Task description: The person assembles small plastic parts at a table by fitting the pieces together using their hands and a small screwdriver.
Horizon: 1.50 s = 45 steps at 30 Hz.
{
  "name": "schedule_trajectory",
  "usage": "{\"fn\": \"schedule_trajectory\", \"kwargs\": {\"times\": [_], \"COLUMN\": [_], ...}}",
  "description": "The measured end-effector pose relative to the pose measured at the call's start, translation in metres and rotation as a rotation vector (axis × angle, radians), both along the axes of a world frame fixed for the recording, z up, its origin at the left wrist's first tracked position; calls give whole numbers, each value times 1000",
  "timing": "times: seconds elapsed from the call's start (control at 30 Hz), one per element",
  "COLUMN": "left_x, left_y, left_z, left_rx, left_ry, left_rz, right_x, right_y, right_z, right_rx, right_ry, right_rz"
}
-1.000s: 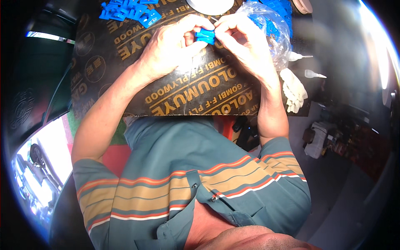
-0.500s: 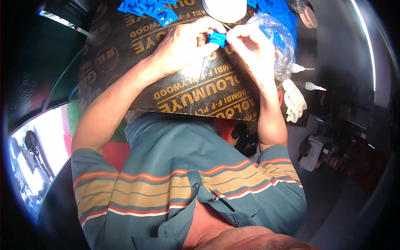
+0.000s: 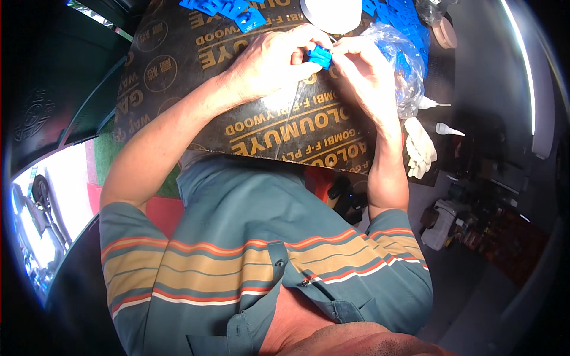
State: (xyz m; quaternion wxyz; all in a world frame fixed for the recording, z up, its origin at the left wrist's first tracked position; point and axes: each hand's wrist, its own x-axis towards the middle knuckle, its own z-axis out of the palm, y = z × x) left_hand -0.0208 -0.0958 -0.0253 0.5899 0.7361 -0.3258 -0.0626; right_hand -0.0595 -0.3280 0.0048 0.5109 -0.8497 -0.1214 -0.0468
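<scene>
Between the thumb and fingers of my left hand (image 3: 264, 64) is a small blue plastic part (image 3: 320, 57), held above the board near its far side. My right hand (image 3: 371, 74) is closed in a pinch at the part's right end, thumb and forefinger close against it. A thin sliver shows just above those fingertips; what the right fingers hold is too small to make out. Beyond the hands stands a round white container (image 3: 332, 15). More blue parts (image 3: 249, 19) lie in a loose group at the far left.
A dark printed plywood board (image 3: 196, 127) forms the work surface. At its right are a clear plastic bag (image 3: 407, 74), a heap of blue pieces (image 3: 409, 18), a pale round lid (image 3: 445, 34), white nozzle tips (image 3: 449, 129) and a white glove (image 3: 420, 148).
The whole board and the things on it have shifted slightly right in view. Both hands keep their grip, and the blue part looks slightly more tilted.
</scene>
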Motion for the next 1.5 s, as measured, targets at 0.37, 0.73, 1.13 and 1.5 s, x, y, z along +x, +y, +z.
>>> {"fn": "schedule_trajectory", "kwargs": {"times": [0.37, 0.73, 1.13, 1.5], "left_x": [0, -3, 5, 2], "left_y": [-2, -1, -1, 1], "left_z": [-2, 1, -8, 2], "left_rx": [-41, -29, -71, -45], "left_ry": [40, 63, 207, 150], "left_rz": [-39, -53, 13, 49], "right_x": [0, 2, 1, 2], "right_y": [-5, -10, 2, 6], "right_z": [3, 0, -8, -13], "right_rx": [-20, -5, 194, 122], "right_ry": [38, 135, 108, 30], "right_rz": [132, 168, 55, -13]}}
